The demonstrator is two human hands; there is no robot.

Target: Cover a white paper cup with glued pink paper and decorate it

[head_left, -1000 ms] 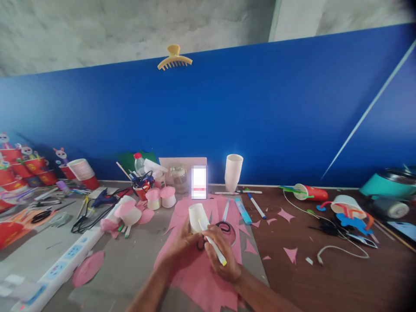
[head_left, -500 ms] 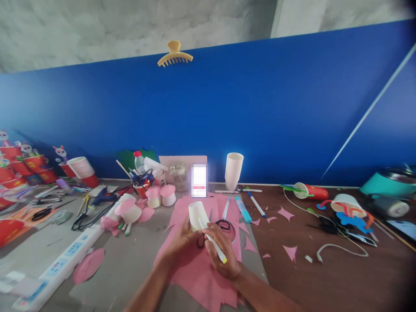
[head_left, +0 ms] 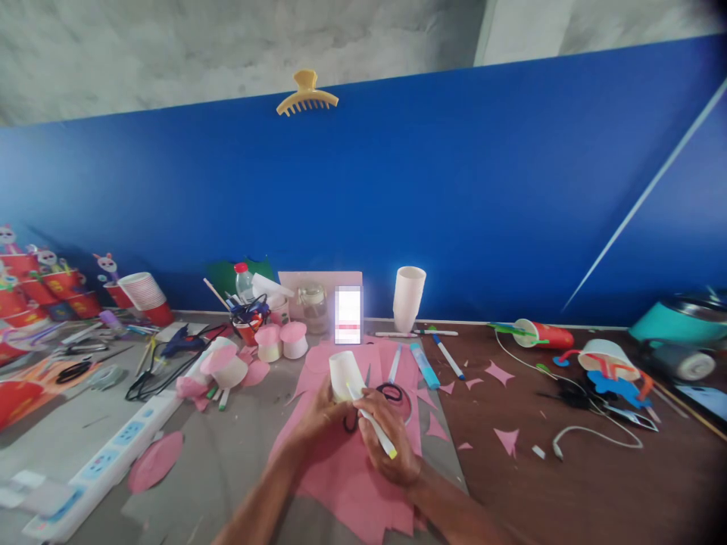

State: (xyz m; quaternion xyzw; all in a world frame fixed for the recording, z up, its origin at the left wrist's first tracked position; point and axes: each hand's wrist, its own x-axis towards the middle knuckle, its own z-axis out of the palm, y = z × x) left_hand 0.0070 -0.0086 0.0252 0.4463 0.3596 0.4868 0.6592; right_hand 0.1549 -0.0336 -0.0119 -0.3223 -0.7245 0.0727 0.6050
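Observation:
My left hand point(head_left: 323, 412) is closed around the lower part of a white paper cup point(head_left: 344, 371), which is tilted above pink paper point(head_left: 346, 484). Between the fingers of my right hand point(head_left: 391, 443) is a white marker with a yellow end point(head_left: 378, 430). The marker's tip meets the cup's side, where a faint yellow tint shows. Black-handled scissors point(head_left: 351, 420) lie partly hidden beneath my hands, and another dark scissor loop point(head_left: 391, 392) lies just to the right. A white marker point(head_left: 394, 365) rests on the paper behind it.
A stack of white cups point(head_left: 409, 299) stands by the blue partition point(head_left: 454, 189). Paper-topped cups point(head_left: 294, 341) and a power strip point(head_left: 113, 454) are to the left. Pink scraps point(head_left: 507, 440), a blue marker point(head_left: 448, 357), a white cable point(head_left: 596, 433) and a decorated cup point(head_left: 609, 359) lie to the right.
Almost nothing differs. Both hands, the cup and the marker keep nearly the same positions, and the whole view has shifted very slightly.

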